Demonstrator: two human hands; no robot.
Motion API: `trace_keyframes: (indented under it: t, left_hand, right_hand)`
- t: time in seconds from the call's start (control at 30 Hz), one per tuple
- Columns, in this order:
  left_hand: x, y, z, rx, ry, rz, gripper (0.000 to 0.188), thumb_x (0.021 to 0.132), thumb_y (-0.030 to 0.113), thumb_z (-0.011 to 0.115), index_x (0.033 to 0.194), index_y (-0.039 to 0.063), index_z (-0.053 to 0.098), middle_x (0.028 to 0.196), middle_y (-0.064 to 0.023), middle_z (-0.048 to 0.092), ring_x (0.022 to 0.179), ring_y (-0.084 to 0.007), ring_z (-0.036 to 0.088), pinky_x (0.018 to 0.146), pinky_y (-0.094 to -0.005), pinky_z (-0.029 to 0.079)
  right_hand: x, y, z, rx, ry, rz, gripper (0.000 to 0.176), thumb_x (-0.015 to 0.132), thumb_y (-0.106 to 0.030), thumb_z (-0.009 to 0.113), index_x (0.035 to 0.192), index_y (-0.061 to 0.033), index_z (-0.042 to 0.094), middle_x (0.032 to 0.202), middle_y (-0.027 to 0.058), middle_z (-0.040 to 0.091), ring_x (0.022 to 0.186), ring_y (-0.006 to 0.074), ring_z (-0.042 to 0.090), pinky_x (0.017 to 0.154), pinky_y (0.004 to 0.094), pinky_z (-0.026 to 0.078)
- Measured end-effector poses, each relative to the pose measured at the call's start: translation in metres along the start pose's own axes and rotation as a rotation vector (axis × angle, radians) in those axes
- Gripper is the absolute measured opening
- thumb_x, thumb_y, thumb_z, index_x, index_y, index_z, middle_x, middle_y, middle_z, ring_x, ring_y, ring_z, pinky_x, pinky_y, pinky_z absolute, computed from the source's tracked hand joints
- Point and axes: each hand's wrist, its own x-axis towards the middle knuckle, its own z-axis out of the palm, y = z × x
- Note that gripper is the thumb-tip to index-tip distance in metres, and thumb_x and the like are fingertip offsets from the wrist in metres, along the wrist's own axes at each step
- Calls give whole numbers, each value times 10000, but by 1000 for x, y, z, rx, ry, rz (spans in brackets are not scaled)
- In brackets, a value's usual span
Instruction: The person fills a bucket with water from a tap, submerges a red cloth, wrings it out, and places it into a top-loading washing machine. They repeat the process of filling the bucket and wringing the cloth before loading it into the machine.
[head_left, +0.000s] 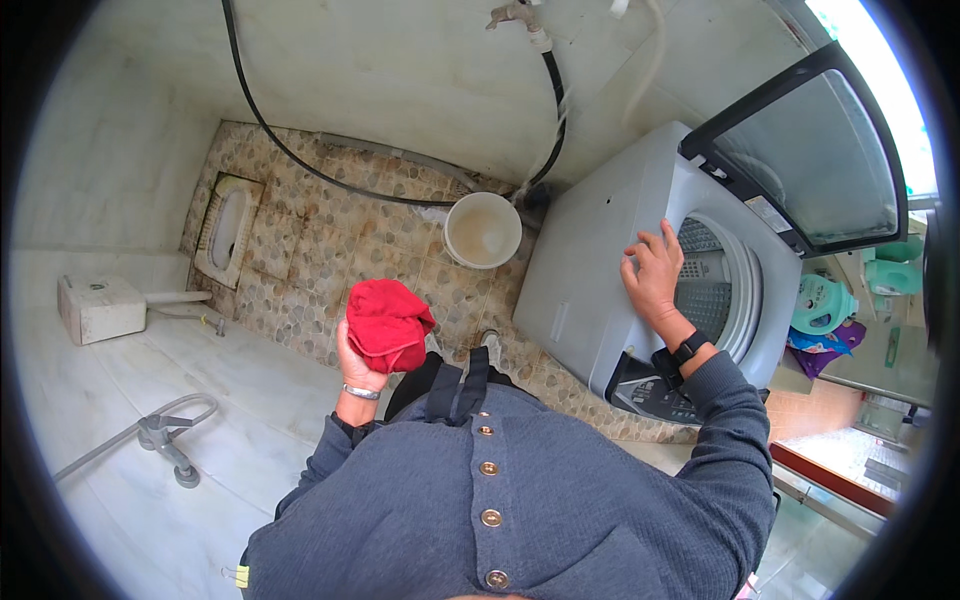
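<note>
A bunched red cloth (388, 324) rests in my left hand (355, 361), whose fingers are mostly hidden beneath it. My right hand (654, 270) is over the near rim of a grey top-loading washing machine (600, 247), fingers spread and nothing in them; whether it touches the rim I cannot tell. The machine's dark-framed glass lid (810, 165) stands raised, and its perforated metal drum (705, 300) shows inside. Between the cloth and the machine, a white bucket (482, 259) stands on the floor with cloudy water (476, 231) in it.
A wall tap (516, 13) feeds a black hose (556, 82), with water spraying beside it. Another black hose (262, 120) crosses the floor to the bucket. A squat toilet (225, 229) lies far left. A shower mixer (161, 435) is on the left wall. Detergent bottles (821, 304) stand right.
</note>
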Motion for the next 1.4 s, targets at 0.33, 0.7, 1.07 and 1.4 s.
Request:
trace_keyframes:
  t: [0.33,0.7,1.07,1.4]
  left_hand:
    - [-16,-13,4,13,64,70,496,888,402,395,1256,74,452,1261,-88,501,1143,-290,485,973,-437,389]
    - [-29,-25,-7,-30,59,102,472,889,385,398,1228,66,472,1238,-85,516,1120,-273,503,956,-421,405]
    - [-43,-69,-59,-199,179,199,452,881,387,416,1188,69,511,1198,-78,551,1094,-259,525,951,-403,408]
    - [-28,-77,-106,-318,204,199,442,872,370,438,1192,74,505,1193,-85,552,1087,-263,527,945,-410,415]
  right_hand:
    - [-4,5,4,57,19,-21,89,705,-169,610,754,-94,614,1043,67,554,1265,326,295,1000,505,211]
    - [-3,1,0,49,-16,-14,113,712,-182,612,773,-88,628,1073,72,550,1272,328,278,1008,502,193]
    - [20,-25,-18,52,-52,-287,302,696,-109,635,983,-70,550,1248,149,440,1256,338,306,1020,477,200]
    - [53,-162,201,279,-823,-687,252,735,-189,598,963,-84,575,939,146,589,916,336,547,766,421,448]
